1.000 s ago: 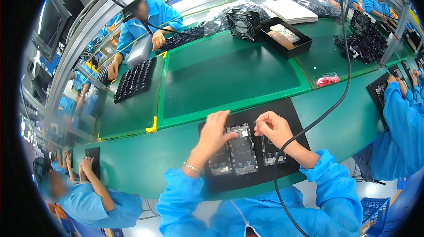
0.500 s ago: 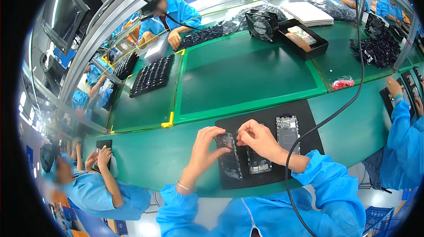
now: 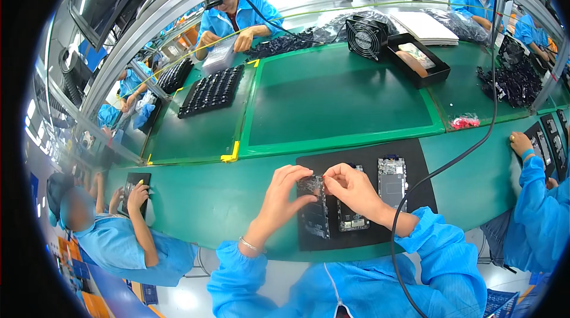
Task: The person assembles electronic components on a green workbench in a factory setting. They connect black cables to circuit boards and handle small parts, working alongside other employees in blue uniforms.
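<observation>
Three opened phones with bare inner boards lie side by side on a black mat (image 3: 306, 241). My left hand (image 3: 280, 196) grips the upper end of the left phone (image 3: 314, 217), fingers at its top edge and thumb over its left side. Pinched together, the thumb and finger of my right hand (image 3: 353, 190) meet at that phone's upper right edge; whatever they hold is too small to make out. My right hand covers part of the middle phone (image 3: 354, 223). Untouched, the right phone (image 3: 392, 178) lies beside my right wrist.
A black cable (image 3: 442, 168) hangs across my right forearm. Beyond the mat are a black tray of small parts (image 3: 211, 92), a fan (image 3: 366, 38), an open black box (image 3: 436, 73) and a heap of black parts (image 3: 510, 83). Co-workers sit left, right and across.
My right hand has come slightly closer to the left phone's upper edge, its fingertips now at it. My left hand keeps its place on that phone. The whole view has shifted a little.
</observation>
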The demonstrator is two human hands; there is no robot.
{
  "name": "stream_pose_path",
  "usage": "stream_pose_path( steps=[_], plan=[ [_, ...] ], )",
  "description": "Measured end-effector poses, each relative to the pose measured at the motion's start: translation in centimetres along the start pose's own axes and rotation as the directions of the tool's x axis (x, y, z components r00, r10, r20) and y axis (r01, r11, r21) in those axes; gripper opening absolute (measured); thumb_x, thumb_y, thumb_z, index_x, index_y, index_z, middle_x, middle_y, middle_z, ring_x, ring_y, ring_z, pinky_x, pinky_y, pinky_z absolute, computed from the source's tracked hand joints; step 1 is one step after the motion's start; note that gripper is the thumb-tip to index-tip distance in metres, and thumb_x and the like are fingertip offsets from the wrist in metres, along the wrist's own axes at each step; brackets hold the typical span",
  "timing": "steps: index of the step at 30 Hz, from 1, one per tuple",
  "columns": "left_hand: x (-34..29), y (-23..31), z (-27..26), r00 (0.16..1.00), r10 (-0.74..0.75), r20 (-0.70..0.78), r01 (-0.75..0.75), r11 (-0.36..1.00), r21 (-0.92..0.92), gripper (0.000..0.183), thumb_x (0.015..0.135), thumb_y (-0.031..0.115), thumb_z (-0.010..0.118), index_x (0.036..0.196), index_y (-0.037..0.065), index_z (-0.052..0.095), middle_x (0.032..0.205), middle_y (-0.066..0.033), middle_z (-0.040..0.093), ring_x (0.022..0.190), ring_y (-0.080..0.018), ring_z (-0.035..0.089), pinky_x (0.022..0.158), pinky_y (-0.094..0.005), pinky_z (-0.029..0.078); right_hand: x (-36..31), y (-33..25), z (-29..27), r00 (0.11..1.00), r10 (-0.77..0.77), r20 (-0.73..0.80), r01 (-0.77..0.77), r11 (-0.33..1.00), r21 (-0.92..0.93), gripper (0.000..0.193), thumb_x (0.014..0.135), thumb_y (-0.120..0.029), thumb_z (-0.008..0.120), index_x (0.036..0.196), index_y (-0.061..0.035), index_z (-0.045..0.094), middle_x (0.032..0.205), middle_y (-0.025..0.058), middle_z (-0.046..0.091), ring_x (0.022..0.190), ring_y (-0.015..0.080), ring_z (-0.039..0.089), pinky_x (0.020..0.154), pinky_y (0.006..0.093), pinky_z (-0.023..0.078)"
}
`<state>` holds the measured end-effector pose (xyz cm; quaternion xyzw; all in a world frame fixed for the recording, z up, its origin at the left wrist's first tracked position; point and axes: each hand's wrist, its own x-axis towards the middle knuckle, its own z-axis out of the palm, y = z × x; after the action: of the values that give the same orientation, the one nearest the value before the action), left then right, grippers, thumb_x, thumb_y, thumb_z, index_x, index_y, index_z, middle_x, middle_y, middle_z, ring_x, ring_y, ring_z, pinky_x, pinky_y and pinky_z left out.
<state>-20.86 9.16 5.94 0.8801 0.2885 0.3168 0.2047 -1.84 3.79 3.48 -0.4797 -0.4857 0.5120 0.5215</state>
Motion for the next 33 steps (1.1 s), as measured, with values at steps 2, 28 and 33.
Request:
stream_pose_path(
  steps=[2, 28, 33],
  plan=[
    [0.0, 0.2, 0.0, 1.0, 0.015, -0.012, -0.015, 1.0, 0.019, 0.058, 0.058, 0.01, 0.082, 0.111, 0.008, 0.057, 0.114, -0.0069, 0.058, 0.11, -0.0293, 0.05, 0.093, -0.0399, 0.043, 0.3, 0.2, 0.0, 1.0, -0.016, 0.017, 0.016, 1.0, -0.013, 0.017, 0.09, -0.012, 0.053, 0.098, 0.0029, 0.054, 0.087, 0.0073, 0.063, 0.082, 0.013, 0.064, 0.074, 0.0265, 0.051],
    [-4.8, -4.2, 3.0, 0.81, -0.565, 0.153, 0.579, 0.813, -0.059, 0.078, 0.072, 0.018, 0.076, 0.136, 0.002, 0.035, 0.13, -0.0164, 0.044, 0.112, -0.0292, 0.045, 0.091, -0.0423, 0.043, -4.8, 2.5, -38.4, 0.766, -0.613, -0.193, -0.292, -0.065, -0.954, 0.015, 0.08, -0.003, 0.055, 0.095, -0.0047, 0.054, 0.087, 0.0135, 0.062, 0.076, 0.0321, 0.061, 0.061, 0.0397, 0.049],
    [-8.5, -0.7, 1.4, 0.681, -0.608, 0.408, 0.732, 0.548, -0.404, 0.081, 0.08, 0.023, 0.069, 0.144, 0.006, 0.023, 0.144, -0.0124, 0.032, 0.113, -0.0211, 0.043, 0.087, -0.0374, 0.046, -7.8, 2.5, -37.7, 0.762, -0.587, -0.275, -0.304, 0.05, -0.951, 0.032, 0.078, 0.006, 0.051, 0.107, -0.0074, 0.058, 0.103, 0.0103, 0.06, 0.092, 0.0285, 0.06, 0.076, 0.0353, 0.051]
  ],
)
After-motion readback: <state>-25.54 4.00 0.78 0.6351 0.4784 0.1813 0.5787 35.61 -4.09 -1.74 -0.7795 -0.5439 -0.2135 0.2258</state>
